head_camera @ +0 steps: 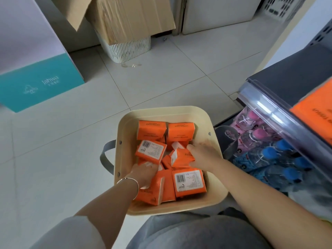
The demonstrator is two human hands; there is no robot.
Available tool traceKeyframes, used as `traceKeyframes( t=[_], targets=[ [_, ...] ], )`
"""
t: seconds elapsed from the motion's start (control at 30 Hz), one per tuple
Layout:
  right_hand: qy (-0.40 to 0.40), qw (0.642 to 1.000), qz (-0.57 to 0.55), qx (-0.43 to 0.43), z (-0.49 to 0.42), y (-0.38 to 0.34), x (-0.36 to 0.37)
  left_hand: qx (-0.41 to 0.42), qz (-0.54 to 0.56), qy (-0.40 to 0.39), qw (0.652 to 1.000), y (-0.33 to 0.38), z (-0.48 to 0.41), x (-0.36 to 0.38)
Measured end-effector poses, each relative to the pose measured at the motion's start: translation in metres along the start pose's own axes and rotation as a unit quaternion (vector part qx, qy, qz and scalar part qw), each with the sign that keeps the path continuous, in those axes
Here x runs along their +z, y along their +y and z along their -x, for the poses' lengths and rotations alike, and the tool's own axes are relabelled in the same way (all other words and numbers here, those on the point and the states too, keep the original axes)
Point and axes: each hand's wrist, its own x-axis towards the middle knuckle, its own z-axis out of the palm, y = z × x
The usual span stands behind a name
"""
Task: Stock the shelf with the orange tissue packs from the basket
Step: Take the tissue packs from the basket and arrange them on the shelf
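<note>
At far left a teal carton [41, 81] is stood on the tiled floor [161, 72], and behind it a cardboard box [125, 17] is propped in a ribbed bin [131, 49]. Neither is needed for the step.

The cream basket [125, 126] is set on the floor in front of the knees, and the orange tissue packs [151, 130] are heaped loosely inside it. The left hand [143, 174] is pushed down among them. Its fingers are curled over the near-left pack [154, 193] and its thumb is pressed to that pack's side, so the pack is clamped. The right hand [203, 155] is closed round a tilted pack [179, 157], with the fingers on top and the thumb underneath.

The step in hand is judged to be the lifting of one pack in each hand. The packs are soft, so they are best gripped across the broad faces and raised straight up, so that neighbouring packs are not dragged out over the rim.

At right the shelf [269, 108] is reached behind a clear front rail. One flat orange pack [314, 105] is already laid on it, and bottles [269, 153] are stored on the level below. New packs should be lifted over the rail and set beside the flat one.
</note>
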Motion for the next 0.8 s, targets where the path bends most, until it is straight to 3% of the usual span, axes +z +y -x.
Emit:
traceKeyframes(
  t=[0.17,0.47,0.6,0.8],
  targets=[
    [-0.016,1.000,0.011,-0.003,0.019,-0.003,-0.015,0.026,-0.090,-0.016,0.995,0.001,0.018,-0.010],
    [0.145,0.984,-0.020,0.100,0.081,-0.013,-0.077,0.030,0.091,0.099,0.990,0.025,0.071,-0.102],
    [0.222,0.963,-0.041,0.150,0.121,-0.016,-0.110,0.095,0.156,0.173,0.968,0.050,0.107,-0.138],
    [0.320,0.926,-0.023,0.201,0.196,-0.013,-0.154,0.182,0.162,0.261,0.934,0.098,0.158,-0.174]
  ],
)
